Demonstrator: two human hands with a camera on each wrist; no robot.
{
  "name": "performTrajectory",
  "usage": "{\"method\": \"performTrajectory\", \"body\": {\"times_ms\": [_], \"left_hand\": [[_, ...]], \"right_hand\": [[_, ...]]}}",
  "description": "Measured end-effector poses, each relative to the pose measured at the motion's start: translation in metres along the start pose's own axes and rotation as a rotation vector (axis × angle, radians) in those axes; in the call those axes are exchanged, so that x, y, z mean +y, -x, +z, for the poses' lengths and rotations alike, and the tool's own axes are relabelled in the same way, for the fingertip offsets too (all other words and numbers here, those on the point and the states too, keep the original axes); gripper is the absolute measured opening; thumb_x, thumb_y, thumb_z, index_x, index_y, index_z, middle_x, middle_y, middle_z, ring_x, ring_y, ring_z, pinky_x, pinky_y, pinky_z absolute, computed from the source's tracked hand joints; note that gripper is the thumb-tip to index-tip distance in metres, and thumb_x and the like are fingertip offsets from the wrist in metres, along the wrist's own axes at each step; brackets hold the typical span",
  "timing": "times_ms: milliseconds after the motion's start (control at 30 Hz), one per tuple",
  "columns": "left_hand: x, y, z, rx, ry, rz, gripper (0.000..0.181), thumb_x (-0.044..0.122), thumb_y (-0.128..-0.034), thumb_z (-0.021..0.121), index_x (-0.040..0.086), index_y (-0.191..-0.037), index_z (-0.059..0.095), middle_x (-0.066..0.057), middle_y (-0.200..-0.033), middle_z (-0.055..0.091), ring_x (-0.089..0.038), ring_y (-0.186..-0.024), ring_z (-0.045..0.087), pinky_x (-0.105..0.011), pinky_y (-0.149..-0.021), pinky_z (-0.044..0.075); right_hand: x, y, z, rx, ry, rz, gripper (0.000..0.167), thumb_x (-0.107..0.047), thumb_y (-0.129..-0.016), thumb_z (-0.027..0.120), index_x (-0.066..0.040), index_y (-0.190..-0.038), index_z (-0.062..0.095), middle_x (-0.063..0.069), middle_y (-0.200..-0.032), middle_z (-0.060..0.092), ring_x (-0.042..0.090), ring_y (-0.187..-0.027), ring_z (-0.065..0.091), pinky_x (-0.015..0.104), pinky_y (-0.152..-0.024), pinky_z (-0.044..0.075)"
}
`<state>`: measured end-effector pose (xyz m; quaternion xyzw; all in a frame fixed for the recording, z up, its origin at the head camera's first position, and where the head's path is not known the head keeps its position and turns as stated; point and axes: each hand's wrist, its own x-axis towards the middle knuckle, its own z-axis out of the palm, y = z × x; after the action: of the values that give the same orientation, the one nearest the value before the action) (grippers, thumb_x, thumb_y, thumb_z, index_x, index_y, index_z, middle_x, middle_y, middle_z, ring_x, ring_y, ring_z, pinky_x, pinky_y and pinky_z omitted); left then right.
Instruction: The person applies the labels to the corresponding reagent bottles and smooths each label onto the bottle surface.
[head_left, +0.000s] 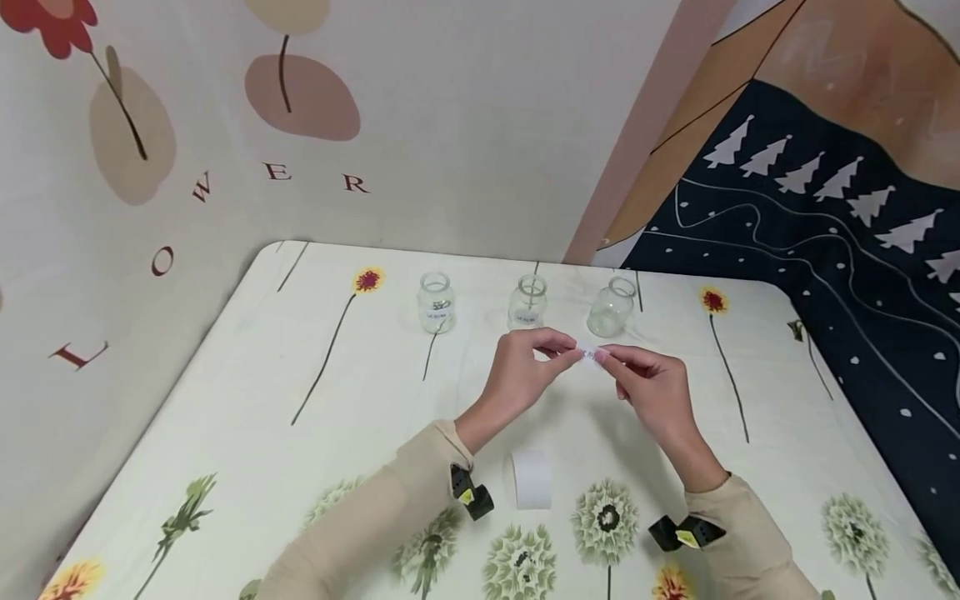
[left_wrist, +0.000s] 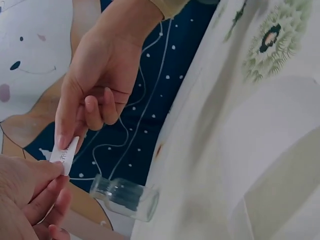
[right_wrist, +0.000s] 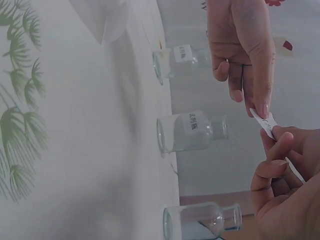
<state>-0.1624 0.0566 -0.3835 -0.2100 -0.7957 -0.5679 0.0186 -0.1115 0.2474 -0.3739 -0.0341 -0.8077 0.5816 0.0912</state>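
Note:
A small white label (head_left: 588, 354) with printed characters is held in the air between my two hands. My left hand (head_left: 521, 367) pinches one end of it between thumb and fingers. At its other end, the thumb and fingers of my right hand (head_left: 660, 387) pinch it too. Just beyond the hands stands a clear glass bottle (head_left: 611, 310) with no label visible on it. Two more glass bottles, a middle one (right_wrist: 185, 132) and a left one (head_left: 437, 304), carry white labels with printed characters.
A roll of white tape or labels (head_left: 532, 480) stands on the table between my forearms. The flower-printed tablecloth (head_left: 247, 367) covers the table. Behind it hangs a patterned cloth (head_left: 465, 125), and a dark printed one (head_left: 810, 225) lies to the right.

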Motion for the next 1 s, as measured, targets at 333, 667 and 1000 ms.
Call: {"method": "performTrajectory", "body": {"times_ms": [333,667,1000], "left_hand": [[-0.013,-0.017,0.017,-0.016,-0.05,0.004,0.01,0.02,-0.0945,0.078,0.012,-0.095,0.084,0.003,-0.088,0.079,-0.006,-0.08,0.066,-0.02,-0.067,0.051],[-0.018,-0.037,0.033,-0.035,-0.137,-0.038,0.01,0.021,-0.093,0.08,0.013,-0.095,0.085,0.004,-0.086,0.079,-0.003,-0.073,0.065,-0.017,-0.061,0.047],[-0.031,-0.053,0.043,-0.017,-0.147,-0.104,0.012,0.022,-0.0921,0.081,0.011,-0.096,0.085,0.003,-0.087,0.079,-0.003,-0.071,0.064,-0.017,-0.061,0.046]], "right_hand": [[0.017,-0.014,-0.001,0.056,0.036,0.056,0.031,-0.026,-0.096,0.077,0.001,-0.111,0.079,0.001,-0.06,0.058,0.01,-0.052,0.048,0.025,-0.051,0.038],[0.035,-0.035,-0.01,0.066,-0.102,0.22,0.029,-0.02,-0.095,0.078,0.0,-0.113,0.069,-0.01,-0.076,0.075,0.006,-0.052,0.054,0.02,-0.055,0.046],[0.043,-0.054,-0.022,-0.013,0.027,0.254,0.035,-0.029,-0.094,0.079,0.0,-0.114,0.074,-0.005,-0.074,0.069,0.007,-0.06,0.055,0.021,-0.06,0.048]]}}
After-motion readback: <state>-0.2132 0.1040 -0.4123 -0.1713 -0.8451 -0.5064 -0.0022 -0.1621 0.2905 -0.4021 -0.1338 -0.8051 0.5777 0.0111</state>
